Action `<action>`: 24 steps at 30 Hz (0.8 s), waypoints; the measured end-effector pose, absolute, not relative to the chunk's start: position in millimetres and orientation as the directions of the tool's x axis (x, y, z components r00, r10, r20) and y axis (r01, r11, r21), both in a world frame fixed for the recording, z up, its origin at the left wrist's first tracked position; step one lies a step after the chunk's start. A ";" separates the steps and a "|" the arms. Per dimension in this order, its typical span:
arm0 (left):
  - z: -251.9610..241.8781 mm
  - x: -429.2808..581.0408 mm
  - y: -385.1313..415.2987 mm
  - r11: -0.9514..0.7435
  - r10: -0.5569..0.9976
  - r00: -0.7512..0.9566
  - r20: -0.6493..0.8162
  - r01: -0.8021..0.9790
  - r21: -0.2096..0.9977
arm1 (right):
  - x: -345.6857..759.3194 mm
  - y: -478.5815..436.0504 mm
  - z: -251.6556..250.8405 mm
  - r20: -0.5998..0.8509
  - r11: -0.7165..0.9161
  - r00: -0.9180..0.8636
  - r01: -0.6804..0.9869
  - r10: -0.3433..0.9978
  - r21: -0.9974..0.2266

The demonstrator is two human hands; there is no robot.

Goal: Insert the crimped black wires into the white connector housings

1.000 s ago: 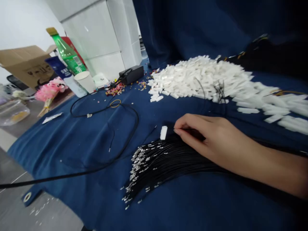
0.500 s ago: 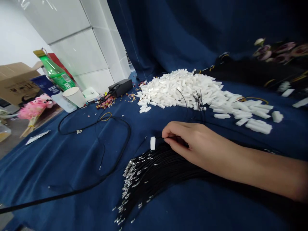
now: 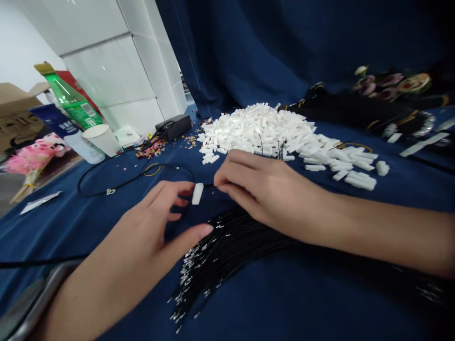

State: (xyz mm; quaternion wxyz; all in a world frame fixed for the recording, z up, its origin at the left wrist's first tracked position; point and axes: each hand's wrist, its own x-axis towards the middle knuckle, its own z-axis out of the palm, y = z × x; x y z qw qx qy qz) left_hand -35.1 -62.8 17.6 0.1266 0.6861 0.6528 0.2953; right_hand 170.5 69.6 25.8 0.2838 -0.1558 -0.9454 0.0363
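Head view: right hand (image 3: 266,189) pinching thin black wire (image 3: 209,185) beside white plastic connector (image 3: 197,193); left hand (image 3: 142,222) hovering half-open, empty, just beside it.

Navy cloth (image 3: 302,296), white plastic blocks (image 3: 256,129), black wires (image 3: 222,265)

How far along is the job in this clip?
Done: perhaps the dark wire bundle at far right. In hand: the right hand pinches a black wire beside a white housing; the left hand is open nearby. Left: the large housing pile and the crimped wire bundle.
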 end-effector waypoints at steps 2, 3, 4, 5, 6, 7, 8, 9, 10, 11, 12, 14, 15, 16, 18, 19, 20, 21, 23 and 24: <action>30.3 -24.4 -31.7 -0.136 0.984 0.020 0.179 0.733 0.666 | 170.4 65.1 18.9 0.562 0.952 -0.770 0.274 0.303 -0.138; 33.2 -20.4 -19.4 -0.130 0.988 0.029 0.151 0.684 0.718 | 171.7 61.6 15.5 0.590 0.949 -0.747 0.288 0.306 -0.127; 33.9 -17.6 -9.7 -0.101 0.994 0.021 0.110 0.598 0.795 | 173.6 57.3 12.0 0.618 0.945 -0.723 0.306 0.308 -0.112; 32.6 -16.1 -2.4 -0.024 1.000 0.015 0.020 0.464 0.886 | 175.9 52.2 8.4 0.652 0.943 -0.696 0.321 0.300 -0.090; 29.9 -15.6 2.8 0.059 0.998 0.007 -0.065 0.350 0.935 | 178.1 46.7 4.5 0.681 0.942 -0.676 0.329 0.282 -0.064; 26.4 -15.8 6.1 0.110 0.993 0.011 -0.118 0.284 0.952 | 180.1 41.1 0.4 0.696 0.946 -0.673 0.324 0.252 -0.028; 22.6 -16.5 7.9 0.140 0.989 0.013 -0.148 0.251 0.958 | 181.7 36.1 -3.8 0.701 0.951 -0.681 0.310 0.212 0.013; 18.9 -17.3 8.7 0.160 0.986 0.010 -0.167 0.232 0.959 | 182.8 32.1 -7.8 0.667 0.956 -0.722 0.290 0.184 0.050; 15.5 -18.0 8.5 0.163 0.985 0.008 -0.170 0.230 0.959 | 183.5 29.4 -11.3 0.624 0.958 -0.764 0.275 0.166 0.083; 12.8 -18.6 7.8 0.168 0.985 0.003 -0.172 0.218 0.961 | 183.9 27.9 -13.8 0.578 0.960 -0.800 0.263 0.160 0.098; 10.6 -19.1 6.7 0.168 0.985 -0.002 -0.171 0.201 0.965 | 184.2 27.6 -15.3 0.531 0.963 -0.831 0.252 0.163 0.099; 7.8 -19.6 4.4 0.162 0.987 -0.010 -0.163 0.154 0.975 | 184.9 29.0 -14.9 0.473 0.972 -0.867 0.220 0.157 0.081; 7.0 -19.9 3.5 0.154 0.988 -0.010 -0.154 0.128 0.980 | 185.4 29.9 -13.6 0.461 0.977 -0.875 0.203 0.148 0.071; 6.4 -20.3 2.8 0.143 0.990 -0.009 -0.143 0.105 0.984 | 186.1 30.6 -12.2 0.453 0.978 -0.879 0.199 0.149 0.065; 5.3 -21.2 2.4 0.120 0.993 -0.007 -0.120 0.077 0.990 | 187.6 31.5 -10.2 0.452 0.977 -0.879 0.201 0.151 0.065; 4.7 -21.8 2.6 0.105 0.994 -0.007 -0.105 0.071 0.992 | 188.4 31.8 -10.0 0.458 0.975 -0.875 0.210 0.154 0.074; 4.1 -22.5 2.9 0.092 0.996 -0.010 -0.091 0.067 0.994 | 189.1 32.3 -10.4 0.469 0.972 -0.870 0.219 0.156 0.083; 3.4 -23.1 3.2 0.083 0.996 -0.012 -0.083 0.062 0.995 | 189.6 33.0 -10.9 0.481 0.972 -0.863 0.219 0.151 0.089; 2.4 -23.9 3.6 0.073 0.997 -0.013 -0.072 0.046 0.996 | 190.2 34.9 -11.7 0.487 0.978 -0.862 0.198 0.143 0.064; 2.2 -24.1 3.7 0.073 0.997 -0.015 -0.073 0.038 0.997 | 190.2 36.0 -11.4 0.478 0.982 -0.866 0.185 0.145 0.037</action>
